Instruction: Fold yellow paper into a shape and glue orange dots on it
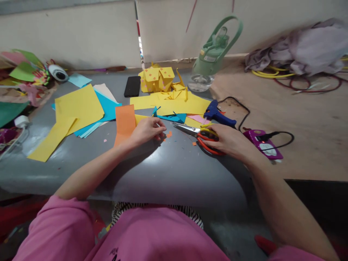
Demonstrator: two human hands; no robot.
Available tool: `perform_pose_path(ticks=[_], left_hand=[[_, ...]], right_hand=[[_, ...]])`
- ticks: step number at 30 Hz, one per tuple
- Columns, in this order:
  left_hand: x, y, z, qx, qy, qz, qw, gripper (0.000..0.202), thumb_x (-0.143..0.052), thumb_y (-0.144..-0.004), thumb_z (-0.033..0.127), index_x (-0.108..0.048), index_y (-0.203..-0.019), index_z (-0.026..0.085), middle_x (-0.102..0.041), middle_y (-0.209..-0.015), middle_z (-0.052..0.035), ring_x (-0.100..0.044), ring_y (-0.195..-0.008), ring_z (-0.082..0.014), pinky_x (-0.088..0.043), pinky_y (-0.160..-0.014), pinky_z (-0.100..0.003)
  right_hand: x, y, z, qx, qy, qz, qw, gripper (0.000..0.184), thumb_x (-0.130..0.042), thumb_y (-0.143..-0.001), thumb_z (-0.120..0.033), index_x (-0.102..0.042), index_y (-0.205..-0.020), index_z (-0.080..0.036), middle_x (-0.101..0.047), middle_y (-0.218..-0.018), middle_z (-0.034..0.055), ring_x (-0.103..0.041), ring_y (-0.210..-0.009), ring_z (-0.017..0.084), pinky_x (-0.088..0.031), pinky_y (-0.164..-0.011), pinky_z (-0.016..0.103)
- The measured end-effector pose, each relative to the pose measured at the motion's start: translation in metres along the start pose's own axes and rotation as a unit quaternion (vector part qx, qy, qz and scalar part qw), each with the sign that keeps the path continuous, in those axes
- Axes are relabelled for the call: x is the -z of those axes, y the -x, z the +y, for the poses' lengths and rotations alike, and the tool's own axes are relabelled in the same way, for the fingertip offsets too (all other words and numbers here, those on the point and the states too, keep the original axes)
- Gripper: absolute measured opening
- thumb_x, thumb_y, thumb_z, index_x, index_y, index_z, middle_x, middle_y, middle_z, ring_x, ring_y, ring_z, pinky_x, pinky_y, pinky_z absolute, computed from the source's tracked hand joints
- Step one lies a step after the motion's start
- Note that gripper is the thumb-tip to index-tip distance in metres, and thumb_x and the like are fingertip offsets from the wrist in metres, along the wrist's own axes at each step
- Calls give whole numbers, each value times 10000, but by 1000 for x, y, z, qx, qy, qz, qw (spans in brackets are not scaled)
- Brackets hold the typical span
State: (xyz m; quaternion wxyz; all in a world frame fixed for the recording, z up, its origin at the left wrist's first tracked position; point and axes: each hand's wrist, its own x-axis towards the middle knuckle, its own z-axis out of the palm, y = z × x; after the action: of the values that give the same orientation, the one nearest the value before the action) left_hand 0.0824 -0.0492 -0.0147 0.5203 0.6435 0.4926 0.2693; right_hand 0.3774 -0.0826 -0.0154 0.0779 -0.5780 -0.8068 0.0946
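My right hand (227,139) grips a pair of scissors (189,128) by their red handles, blades pointing left just above the table. A yellow handle (210,127) shows beside the fingers; I cannot tell what it belongs to. My left hand (148,128) is closed, fingers curled together, at the right edge of an orange paper strip (125,121). Whether anything small is pinched in it is hidden. Little orange paper scraps (169,134) lie between the hands. Behind them are yellow paper sheets (187,105) and a yellow folded-paper model (157,78) with orange and pink spots.
Yellow sheets (77,103) and blue paper (110,105) lie at left. A black phone (132,86) and a green-topped bottle (208,61) stand farther back. At right, a blue glue gun (219,114) has its black cord near a purple power socket (263,145).
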Motion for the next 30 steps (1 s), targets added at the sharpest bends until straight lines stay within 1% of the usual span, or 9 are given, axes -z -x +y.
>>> perform_pose_path(ticks=[8, 13, 16, 19, 20, 21, 24, 27, 30], left_hand=[[9, 7, 7, 30, -8, -20, 999, 150, -604, -916, 307, -614, -852, 173, -724, -672, -14, -635, -512, -86, -458, -526, -187], [27, 18, 11, 21, 0, 17, 1000, 282, -664, -868, 425, -568, -790, 172, -714, -680, -22, -624, -502, -87, -413, -483, -182], [53, 28, 8, -26, -11, 104, 994, 263, -633, -869, 422, -581, -817, 170, -705, -723, -22, -631, -565, -102, -446, -526, -200], [89, 40, -6, -68, -88, 253, 961, 192, -627, -854, 367, -613, -866, 175, -700, -821, -24, -641, -702, -130, -490, -633, -231], [101, 44, -14, -61, -118, 292, 947, 189, -630, -849, 366, -625, -890, 182, -701, -887, -32, -637, -753, -141, -487, -639, -234], [110, 47, -22, -32, -134, 303, 943, 206, -636, -846, 378, -629, -932, 191, -696, -952, -43, -631, -779, -151, -473, -609, -229], [122, 50, -46, 74, -70, 260, 960, 369, -687, -812, 400, -582, -1121, 228, -650, -1111, -71, -601, -743, -151, -392, -472, -211], [115, 45, -58, 80, -29, 242, 967, 419, -728, -779, 291, -545, -1149, 221, -649, -926, -34, -567, -644, -117, -363, -469, -198], [104, 39, -55, 60, 33, 214, 975, 361, -685, -789, 167, -538, -1116, 204, -615, -742, 27, -575, -599, -103, -397, -519, -201]], right_hand=[[9, -5, -3, -14, 57, -64, 996, 471, -607, -820, -467, -675, -1168, -157, -724, -1103, 159, -667, -982, 344, -503, -793, 423], [23, 1, -23, 21, 67, 25, 997, 448, -552, -882, -528, -685, -1111, -166, -719, -1083, 175, -651, -1032, 363, -501, -854, 467], [25, -1, -51, 60, 9, 77, 995, 399, -498, -931, -516, -684, -1063, -189, -729, -1053, 141, -673, -981, 313, -509, -838, 424], [18, -9, -81, 90, -42, 56, 993, 359, -509, -936, -503, -691, -1019, -206, -739, -959, 102, -683, -854, 254, -509, -737, 363], [14, -14, -89, 95, -51, 42, 993, 348, -515, -934, -494, -695, -1012, -206, -740, -940, 95, -680, -825, 242, -504, -709, 349], [11, -19, -97, 97, -56, 28, 993, 337, -523, -932, -483, -699, -1001, -203, -741, -930, 91, -677, -804, 232, -498, -688, 339], [1, -35, -115, 102, -59, -1, 993, 299, -536, -924, -435, -700, -975, -190, -743, -941, 90, -670, -789, 220, -488, -687, 332], [-4, -48, -128, 111, -60, -22, 992, 290, -531, -920, -410, -697, -990, -184, -741, -922, 85, -668, -778, 216, -480, -685, 328], [-8, -56, -136, 115, -67, -39, 990, 312, -535, -905, -429, -697, -1004, -181, -731, -877, 83, -664, -763, 221, -473, -656, 325]])
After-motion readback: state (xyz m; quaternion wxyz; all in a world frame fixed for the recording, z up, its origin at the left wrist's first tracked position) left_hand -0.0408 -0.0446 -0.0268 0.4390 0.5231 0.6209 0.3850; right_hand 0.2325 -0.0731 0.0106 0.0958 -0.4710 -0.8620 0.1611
